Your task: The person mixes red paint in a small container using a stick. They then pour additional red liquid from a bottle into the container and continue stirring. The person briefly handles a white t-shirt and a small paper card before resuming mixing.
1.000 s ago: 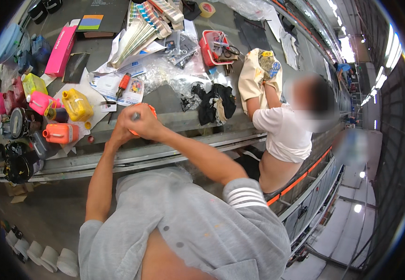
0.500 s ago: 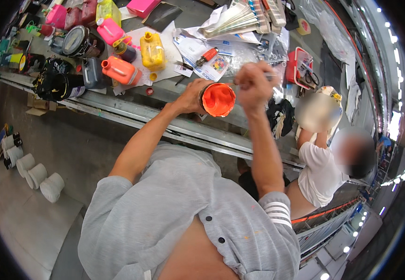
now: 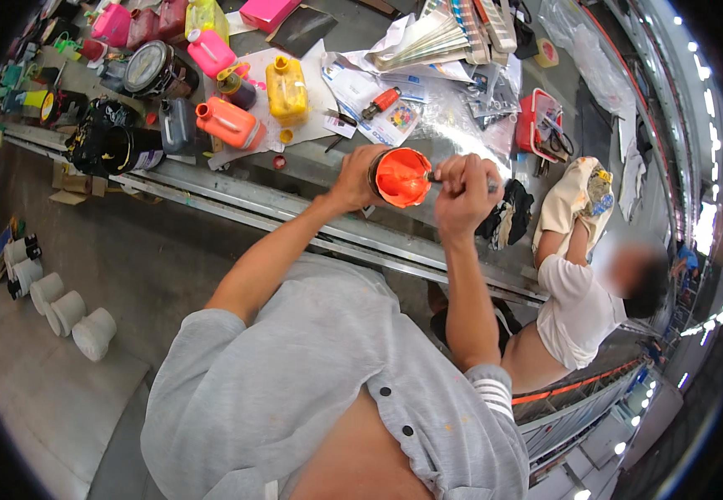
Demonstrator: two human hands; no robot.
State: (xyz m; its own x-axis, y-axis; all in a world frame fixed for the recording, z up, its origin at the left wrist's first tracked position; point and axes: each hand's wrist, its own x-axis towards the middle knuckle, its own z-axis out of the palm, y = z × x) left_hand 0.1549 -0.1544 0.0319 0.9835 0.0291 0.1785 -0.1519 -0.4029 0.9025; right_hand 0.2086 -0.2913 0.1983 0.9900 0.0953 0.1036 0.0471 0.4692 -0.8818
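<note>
My left hand point(image 3: 353, 179) is wrapped round the side of a can point(image 3: 401, 177) whose mouth tilts toward me. Bright orange-red paint coats its inside. At the can's right rim, my right hand point(image 3: 466, 196) is closed on a thin dark-handled tool point(image 3: 433, 177); its front end reaches into the paint, so its kind is hidden. Both hands are above the near edge of a grey worktable point(image 3: 295, 185). Just beyond the can lie a red-handled tool point(image 3: 381, 102) and printed sheets point(image 3: 361, 83).
Orange point(image 3: 232, 125) and yellow point(image 3: 287, 92) paint jugs, with more containers, crowd the table's left. Colour swatch fans point(image 3: 428, 42) lie at the back; a red basket point(image 3: 538, 125) with scissors stands right. Another person point(image 3: 574, 296) works close on my right, hands at a cream cloth bag point(image 3: 574, 196).
My right hand has come down toward me, and its tool now reaches the can's mouth. My left hand still holds the can. The view has shifted slightly.
</note>
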